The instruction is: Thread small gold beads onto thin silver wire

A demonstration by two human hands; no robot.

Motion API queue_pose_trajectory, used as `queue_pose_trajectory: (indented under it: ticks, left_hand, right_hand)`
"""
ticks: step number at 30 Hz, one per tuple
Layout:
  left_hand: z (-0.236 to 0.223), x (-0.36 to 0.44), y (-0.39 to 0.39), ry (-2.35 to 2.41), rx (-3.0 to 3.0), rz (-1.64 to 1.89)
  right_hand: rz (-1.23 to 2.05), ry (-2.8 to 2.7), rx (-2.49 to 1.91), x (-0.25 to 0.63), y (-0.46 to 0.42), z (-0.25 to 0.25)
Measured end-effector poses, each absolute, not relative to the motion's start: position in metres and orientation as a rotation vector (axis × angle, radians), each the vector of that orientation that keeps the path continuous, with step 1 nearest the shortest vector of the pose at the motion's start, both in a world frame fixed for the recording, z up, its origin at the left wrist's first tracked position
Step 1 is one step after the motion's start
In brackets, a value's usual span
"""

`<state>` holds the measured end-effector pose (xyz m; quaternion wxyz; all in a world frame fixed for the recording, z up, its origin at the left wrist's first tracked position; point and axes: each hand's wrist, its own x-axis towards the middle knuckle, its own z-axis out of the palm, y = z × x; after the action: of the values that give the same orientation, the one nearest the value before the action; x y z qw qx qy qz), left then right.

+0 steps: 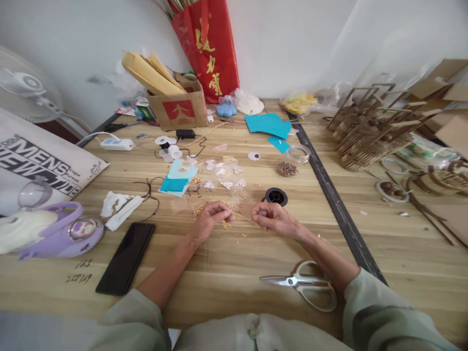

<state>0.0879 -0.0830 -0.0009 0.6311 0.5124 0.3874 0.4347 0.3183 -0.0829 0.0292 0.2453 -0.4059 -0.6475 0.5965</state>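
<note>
Nearest of all, the pale green shirt (215,336) is seen, and from its loose sleeves both forearms are stretched over the wooden worktop (226,282). The scissors (291,281) are laid beside the right forearm, blades pointed left; on the other side, a dark phone (126,258) is set near the left forearm. And now to the middle, where a thin golden strand (244,217) is held between the two hands! At one end it is pinched by the left hand (211,219), thumb against fingers; at the other it is gripped by the right hand (272,218), fingers curled in. Whether anything is threaded on it cannot be told. Gold beads (226,225) are heaped beneath and beside the left hand, with a few scattered nearer the camera. Just behind the right hand a black spool (277,196) is placed. Further back, small clear packets (223,170) are spread, and mixed-colour beads (288,169) are gathered in a clear container.
</note>
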Motion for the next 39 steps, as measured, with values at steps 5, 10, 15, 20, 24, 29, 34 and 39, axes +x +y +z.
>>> queue_pose_trajectory:
  ticks: [5, 10, 15, 20, 24, 29, 34, 39]
  left_hand:
    - [0.0003, 0.0885, -0.0832, 0.891, 1.174, 1.001]
    - [0.0004, 0.0883, -0.0831, 0.884, 1.170, 1.000]
    - [-0.0002, 0.0881, -0.0829, 0.888, 1.167, 0.996]
    - [-0.0003, 0.0883, -0.0828, 0.903, 1.175, 0.996]
    - [-0.0002, 0.0884, -0.0830, 0.897, 1.178, 0.995]
    - [-0.0004, 0.0885, -0.0829, 0.890, 1.179, 1.001]
    - [-0.0012, 0.0887, -0.0825, 0.875, 1.176, 1.008]
    - [-0.0010, 0.0889, -0.0826, 0.881, 1.180, 1.002]
  right_hand:
    - [1.631, -1.768, -1.117, 0.3180, -0.0832, 0.0297]
    - [1.621, -1.776, -1.117, 0.3178, -0.0833, 0.0305]
    - [1.612, -1.778, -1.123, 0.3174, -0.0840, 0.0321]
    - [1.625, -1.764, -1.115, 0.3173, -0.0838, 0.0312]
    - [1.626, -1.767, -1.115, 0.3178, -0.0831, 0.0299]
    - [1.622, -1.772, -1.127, 0.3177, -0.0835, 0.0306]
    - [1.620, -1.780, -1.115, 0.3177, -0.0832, 0.0302]
    - [1.626, -1.781, -1.118, 0.3178, -0.0829, 0.0301]
